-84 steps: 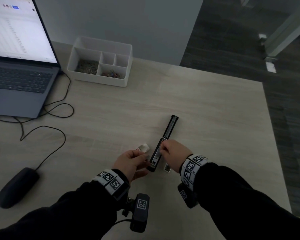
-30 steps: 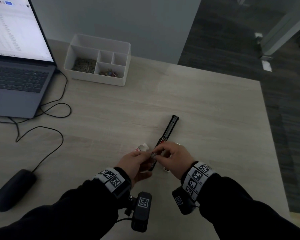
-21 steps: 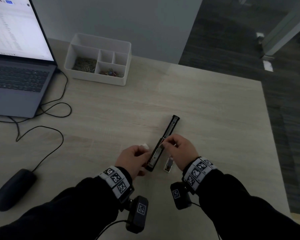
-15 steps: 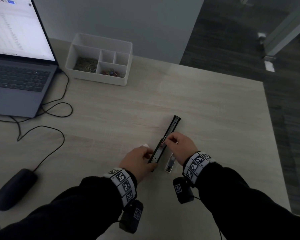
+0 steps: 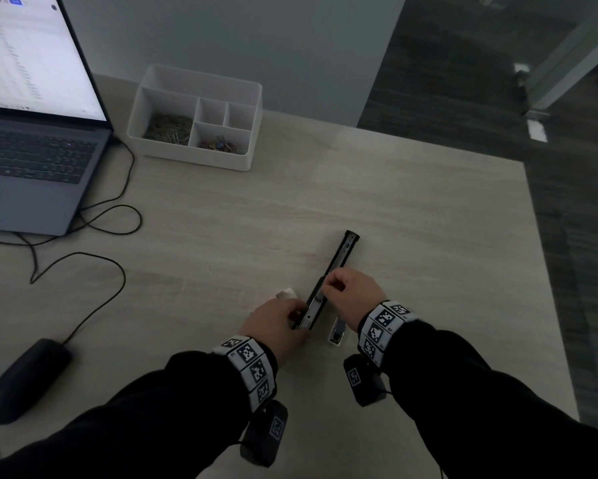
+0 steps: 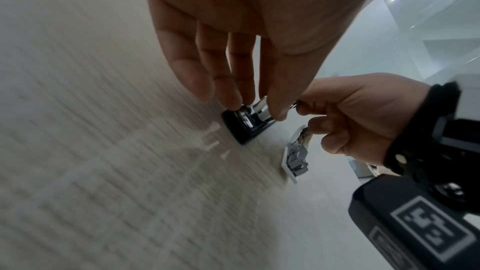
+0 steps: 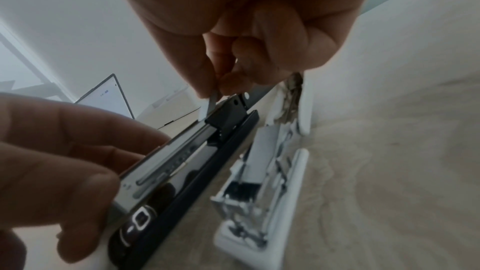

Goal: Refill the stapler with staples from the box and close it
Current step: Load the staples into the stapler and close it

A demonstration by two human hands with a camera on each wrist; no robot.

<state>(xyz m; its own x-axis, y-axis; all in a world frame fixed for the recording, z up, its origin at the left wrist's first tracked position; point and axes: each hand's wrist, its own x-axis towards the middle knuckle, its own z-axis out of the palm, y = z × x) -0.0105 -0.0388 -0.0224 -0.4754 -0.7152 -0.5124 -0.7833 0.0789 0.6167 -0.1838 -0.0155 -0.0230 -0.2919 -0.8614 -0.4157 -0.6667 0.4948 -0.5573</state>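
Observation:
A black stapler (image 5: 339, 257) lies opened flat on the table, its metal magazine facing up. My left hand (image 5: 296, 314) pinches its near end between thumb and fingers (image 6: 233, 98). My right hand (image 5: 327, 286) hovers over the stapler's middle and pinches a short strip of staples (image 7: 211, 102), whose lower end touches the magazine channel (image 7: 182, 151). Right of the stapler lies the open white staple box tray (image 5: 337, 335) with staples inside (image 7: 257, 163). The box's white sleeve (image 5: 287, 293) shows just beyond my left hand.
A white desk organizer (image 5: 201, 115) with clips stands at the back. An open laptop (image 5: 31, 150) is at the far left, with cables (image 5: 93, 216) and a dark mouse (image 5: 21, 378) in front. The table's right edge (image 5: 546, 288) is near.
A second ago both hands met near the box sleeve. Since then the right hand has carried the staple strip over the magazine, and the left hand has settled on the stapler's near end.

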